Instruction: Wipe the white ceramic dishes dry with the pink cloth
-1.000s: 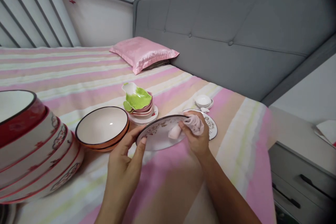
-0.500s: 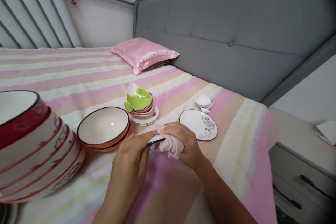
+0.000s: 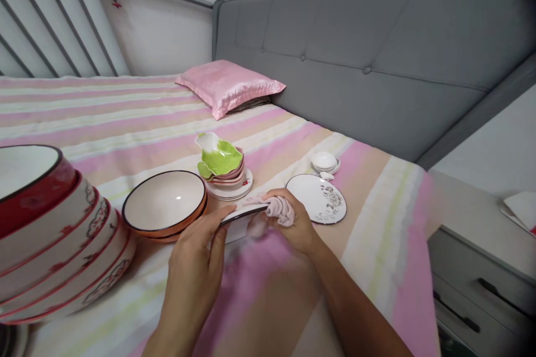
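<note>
My left hand (image 3: 199, 251) pinches the left edge of a white plate (image 3: 245, 212) with a dark rim, held nearly level above the bed and seen almost edge-on. Bunched in my right hand (image 3: 298, 228) is a pale pink cloth (image 3: 281, 211), wrapped over the plate's right edge. Just beyond the hands stands a stack of small dishes topped by a green-and-white leaf-like dish (image 3: 220, 156). To the right a white plate with a grey flower pattern (image 3: 312, 195) lies flat. Left of my left hand sit orange bowls with cream insides (image 3: 165, 203), one in another.
A tall stack of red-and-white bowls (image 3: 54, 245) stands at the left. Small white bowls (image 3: 324, 162) rest behind the flowered plate. A pink pillow (image 3: 230, 86) lies against the grey headboard (image 3: 335, 39). A nightstand (image 3: 481, 268) adjoins the striped bed at right.
My hands have moved apart slightly, showing more of the plate's rim. The cloth has shifted right and up along the edge with my right hand, while the left moved a little left.
</note>
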Tool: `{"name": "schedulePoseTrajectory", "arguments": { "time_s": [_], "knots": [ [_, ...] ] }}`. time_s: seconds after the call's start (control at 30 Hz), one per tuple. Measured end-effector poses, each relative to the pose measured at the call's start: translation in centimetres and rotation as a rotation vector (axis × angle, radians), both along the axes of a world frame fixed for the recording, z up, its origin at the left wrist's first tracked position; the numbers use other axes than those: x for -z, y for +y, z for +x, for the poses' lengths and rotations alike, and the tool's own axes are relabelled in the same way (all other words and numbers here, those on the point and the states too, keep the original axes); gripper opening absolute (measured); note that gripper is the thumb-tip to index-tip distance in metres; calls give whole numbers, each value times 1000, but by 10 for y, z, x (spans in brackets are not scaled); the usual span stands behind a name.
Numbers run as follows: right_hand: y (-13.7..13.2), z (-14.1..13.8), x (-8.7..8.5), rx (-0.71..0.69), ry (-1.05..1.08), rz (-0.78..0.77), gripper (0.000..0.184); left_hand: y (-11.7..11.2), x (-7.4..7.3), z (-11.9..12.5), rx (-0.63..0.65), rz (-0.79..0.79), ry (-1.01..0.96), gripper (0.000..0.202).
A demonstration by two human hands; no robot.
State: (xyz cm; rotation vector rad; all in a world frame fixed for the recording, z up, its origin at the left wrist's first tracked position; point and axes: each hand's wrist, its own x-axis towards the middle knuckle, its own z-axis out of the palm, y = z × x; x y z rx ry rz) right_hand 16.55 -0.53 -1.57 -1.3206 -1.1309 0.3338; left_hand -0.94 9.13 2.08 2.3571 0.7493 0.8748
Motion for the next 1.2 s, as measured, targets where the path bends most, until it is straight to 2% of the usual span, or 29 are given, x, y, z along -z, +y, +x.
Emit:
{"name": "schedulePoseTrajectory", "arguments": {
  "time_s": [0.33, 0.63, 0.73, 1.2],
  "knots": [
    [7, 4, 10, -65, 182, -76, 31, 1, -1, 0, -115, -81, -48, 36],
    [11, 6, 26, -152, 406, -161, 32, 2, -5, 0, -206, -108, -40, 33],
    [12, 5, 30, -139, 451, -191, 33, 1, -7, 0, -241, -96, -19, 34],
    [13, 6, 33, -136, 446, -209, 28, 1, -8, 0, -251, -121, -7, 32]
  ]
}}
